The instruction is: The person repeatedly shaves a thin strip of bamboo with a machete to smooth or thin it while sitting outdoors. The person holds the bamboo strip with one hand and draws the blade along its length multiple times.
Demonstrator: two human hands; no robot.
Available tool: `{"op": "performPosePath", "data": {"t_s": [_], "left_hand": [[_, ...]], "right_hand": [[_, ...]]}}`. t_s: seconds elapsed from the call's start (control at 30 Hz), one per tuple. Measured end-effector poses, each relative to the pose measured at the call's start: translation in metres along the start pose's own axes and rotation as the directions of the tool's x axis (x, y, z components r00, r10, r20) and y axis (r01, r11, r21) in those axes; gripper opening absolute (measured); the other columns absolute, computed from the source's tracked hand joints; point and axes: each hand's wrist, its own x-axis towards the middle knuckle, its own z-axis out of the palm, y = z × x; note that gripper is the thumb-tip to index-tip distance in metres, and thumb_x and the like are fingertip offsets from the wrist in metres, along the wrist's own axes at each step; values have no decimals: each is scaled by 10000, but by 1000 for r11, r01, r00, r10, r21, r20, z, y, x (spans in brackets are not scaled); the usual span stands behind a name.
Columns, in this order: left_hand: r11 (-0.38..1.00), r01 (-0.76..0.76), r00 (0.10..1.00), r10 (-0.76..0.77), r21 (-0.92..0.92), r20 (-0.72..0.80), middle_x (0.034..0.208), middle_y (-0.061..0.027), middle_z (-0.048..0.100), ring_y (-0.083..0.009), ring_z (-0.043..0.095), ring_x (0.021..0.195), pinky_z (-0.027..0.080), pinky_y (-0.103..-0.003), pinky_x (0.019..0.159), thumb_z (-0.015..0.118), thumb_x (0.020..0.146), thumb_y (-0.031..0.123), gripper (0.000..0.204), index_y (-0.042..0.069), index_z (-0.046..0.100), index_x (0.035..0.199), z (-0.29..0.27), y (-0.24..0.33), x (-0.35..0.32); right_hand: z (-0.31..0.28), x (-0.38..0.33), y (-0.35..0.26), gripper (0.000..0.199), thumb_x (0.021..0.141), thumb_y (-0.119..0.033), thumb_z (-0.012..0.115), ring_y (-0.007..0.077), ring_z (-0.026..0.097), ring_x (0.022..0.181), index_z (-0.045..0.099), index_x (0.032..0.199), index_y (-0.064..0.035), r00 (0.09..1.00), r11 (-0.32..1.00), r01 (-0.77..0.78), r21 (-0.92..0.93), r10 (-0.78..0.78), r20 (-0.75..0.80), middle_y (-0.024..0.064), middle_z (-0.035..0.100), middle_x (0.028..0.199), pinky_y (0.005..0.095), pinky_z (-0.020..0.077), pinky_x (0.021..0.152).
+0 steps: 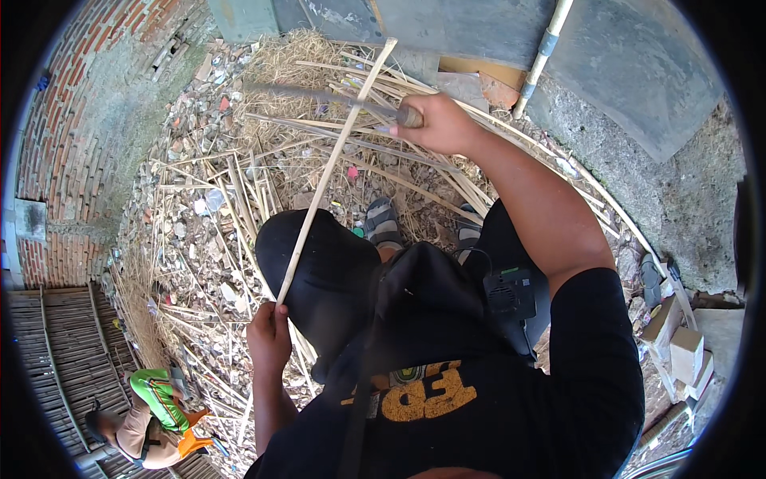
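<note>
My left hand (270, 335) is closed around the near end of a long, pale bamboo strip (329, 172). The strip slants up and away over my left thigh, its far end in the air. In my right hand (440, 126) is the wooden handle (410, 117) of a machete, fingers wrapped round it. Its long blade (307, 93), slightly blurred, points left and crosses the strip close to the far end. Whether blade and strip touch I cannot tell.
Many cut bamboo strips (447, 188) lie on the rubble ground around my sandalled feet, with dry straw (299, 60) beyond. A brick wall (80, 136) stands left, a grey wall with a pipe (545, 49) ahead. Another person (148, 427) sits at lower left; wooden blocks (686, 351) are at right.
</note>
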Motion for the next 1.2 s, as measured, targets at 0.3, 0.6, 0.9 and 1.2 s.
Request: {"op": "performPosePath", "data": {"t_s": [0.3, 0.6, 0.9, 1.2], "left_hand": [[1000, 22, 1000, -22, 10, 1, 555, -141, 527, -314, 539, 494, 402, -411, 507, 632, 1000, 266, 321, 13, 591, 807, 1, 1, 1], [996, 1, 1000, 1, 91, -20, 553, -150, 540, -342, 571, 507, 413, -422, 503, 666, 974, 238, 299, 32, 582, 775, -3, 9, 0], [989, -48, 994, 61, 141, -87, 632, -183, 595, -380, 600, 558, 433, -445, 524, 688, 957, 230, 285, 21, 588, 790, 2, 8, -3], [989, -50, 997, 41, 142, 70, 646, -208, 580, -425, 592, 595, 420, -508, 552, 540, 1040, 252, 315, 22, 553, 825, 6, -11, -4]], "right_hand": [[-4, 1, 10, 393, 874, -382, 760, 320, 680, 799, 691, 1069, -47, 965, 993, -46, 107, 72, -254, 170, 688, 841, 410, 531, 750], [0, -2, -2, 339, 849, -371, 741, 378, 676, 866, 656, 963, -63, 986, 989, 48, -141, -25, 164, 179, 687, 870, 488, 530, 776], [2, -6, -5, 311, 838, -332, 750, 399, 665, 840, 673, 980, -66, 965, 980, 52, -192, 0, 261, 192, 676, 842, 490, 517, 757], [5, -4, -3, 337, 833, -348, 756, 400, 663, 835, 657, 945, -47, 957, 973, 76, -216, -11, 289, 191, 668, 818, 504, 505, 750]]}}
